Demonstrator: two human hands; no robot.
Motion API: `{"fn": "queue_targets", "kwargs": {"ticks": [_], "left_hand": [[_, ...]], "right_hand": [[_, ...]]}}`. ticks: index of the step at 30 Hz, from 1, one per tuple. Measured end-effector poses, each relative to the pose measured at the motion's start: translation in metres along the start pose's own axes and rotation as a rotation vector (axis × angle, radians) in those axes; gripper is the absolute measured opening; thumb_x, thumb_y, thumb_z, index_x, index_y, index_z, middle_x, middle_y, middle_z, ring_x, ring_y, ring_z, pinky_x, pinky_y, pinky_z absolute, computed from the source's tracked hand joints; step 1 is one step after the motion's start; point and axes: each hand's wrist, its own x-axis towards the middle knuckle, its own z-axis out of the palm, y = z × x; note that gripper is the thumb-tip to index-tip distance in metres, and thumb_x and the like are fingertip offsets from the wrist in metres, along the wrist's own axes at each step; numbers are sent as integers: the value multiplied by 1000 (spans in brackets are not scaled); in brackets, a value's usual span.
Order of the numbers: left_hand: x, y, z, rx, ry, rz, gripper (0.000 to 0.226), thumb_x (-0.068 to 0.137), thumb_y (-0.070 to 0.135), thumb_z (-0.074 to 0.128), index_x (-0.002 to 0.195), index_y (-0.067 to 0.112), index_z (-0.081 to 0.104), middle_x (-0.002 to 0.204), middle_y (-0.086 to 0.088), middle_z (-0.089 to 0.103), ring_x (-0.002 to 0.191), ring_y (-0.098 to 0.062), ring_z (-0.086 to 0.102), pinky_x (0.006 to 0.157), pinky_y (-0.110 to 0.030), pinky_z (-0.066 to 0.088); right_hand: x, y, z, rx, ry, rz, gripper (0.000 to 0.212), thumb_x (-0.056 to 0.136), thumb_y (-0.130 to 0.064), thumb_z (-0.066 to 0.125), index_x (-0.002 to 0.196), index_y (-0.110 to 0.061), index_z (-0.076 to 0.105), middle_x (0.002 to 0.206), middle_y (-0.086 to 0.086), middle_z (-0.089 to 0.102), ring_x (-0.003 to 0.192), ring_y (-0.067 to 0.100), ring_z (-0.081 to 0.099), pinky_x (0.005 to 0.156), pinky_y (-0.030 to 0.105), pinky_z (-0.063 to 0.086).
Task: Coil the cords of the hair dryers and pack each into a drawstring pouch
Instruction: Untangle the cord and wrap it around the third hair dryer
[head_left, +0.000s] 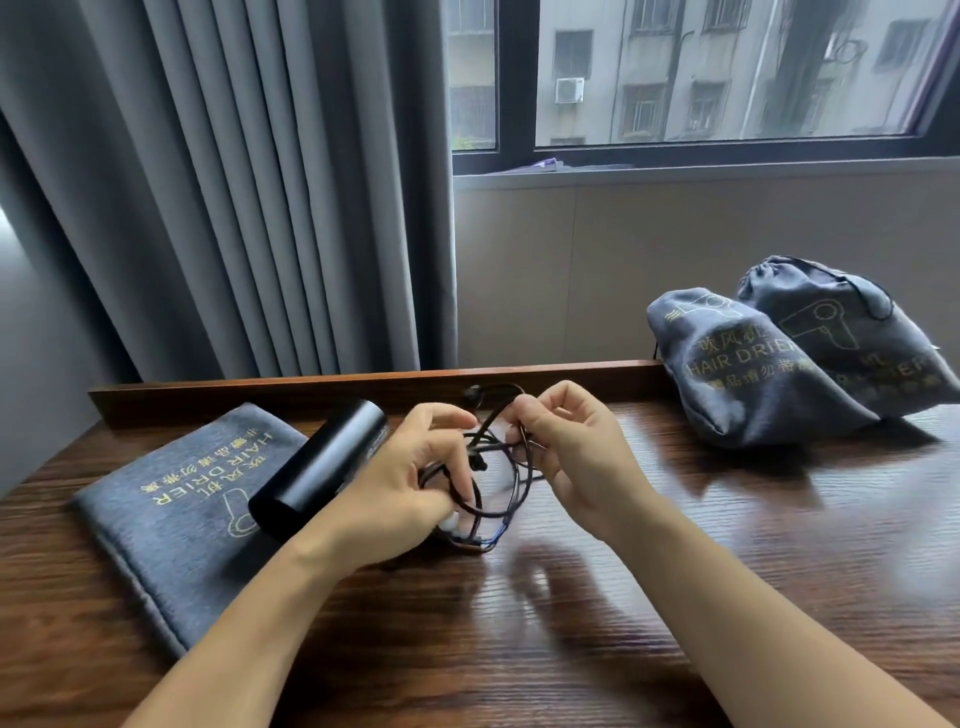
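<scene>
at about nine o'clock on the dark wooden table (597, 649) lies a flat grey pouch (171, 519), empty by the look of it, with gold print facing up. a black hair dryer (319, 462) rests across its right edge, its barrel pointing toward eight o'clock. just right of it, near the centre, the left hand (400, 493) curls its fingers around a bundle of loops of the black cord (498, 488), and the right hand (566, 447) pinches a strand at the top of the loops, near twelve o'clock of the bundle. i judge the step in hand to be coiling this dryer's cord; the next move likely calls for bringing the remaining slack round into the bundle, keeping the loops even, then tucking the end so the coil holds before the dryer goes into the flat pouch. at two o'clock two filled pouches (800, 358) lean together against the wall, apparently done. the dryer's handle is hidden behind the left hand, the plug is hard to pick out among the strands, and how much cord is left loose cannot be told.
</scene>
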Motion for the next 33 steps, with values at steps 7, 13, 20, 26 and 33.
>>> {"fn": "queue_targets", "kwargs": {"ticks": [7,13,20,26,33], "left_hand": [[-5,15,21,407,205,126,27,76,63,70,92,41,71,123,21,50,132,-3,38,106,-21,24],[-1,10,30,499,445,114,30,80,55,79,95,36,60,87,21,58,98,2,47,84,-33,28],[-3,8,9,243,336,-34,23,80,16,88,82,34,75,77,11,70,84,-4,65,81,-38,55],[-5,-1,-9,209,74,195,29,66,13,90,74,30,68,90,11,67,88,-18,67,79,-29,54],[-9,1,-13,263,-205,163,22,71,20,89,79,29,70,99,11,69,115,-16,61,101,-45,42]], "right_hand": [[-8,14,10,-336,80,-223,31,87,-19,80,71,-10,54,79,36,63,67,30,59,64,54,54],[-11,18,14,-392,65,-269,34,89,-17,80,69,-7,54,65,20,61,64,20,59,61,40,49],[-5,0,8,-208,84,-172,25,98,-10,69,81,-6,51,78,8,69,75,27,72,57,38,60],[-1,-10,1,55,38,89,25,102,-15,61,81,-13,49,78,5,70,81,27,75,60,34,58],[4,-10,-11,-117,-26,81,24,106,-22,57,90,-12,43,117,25,69,92,52,73,47,31,54]]}}
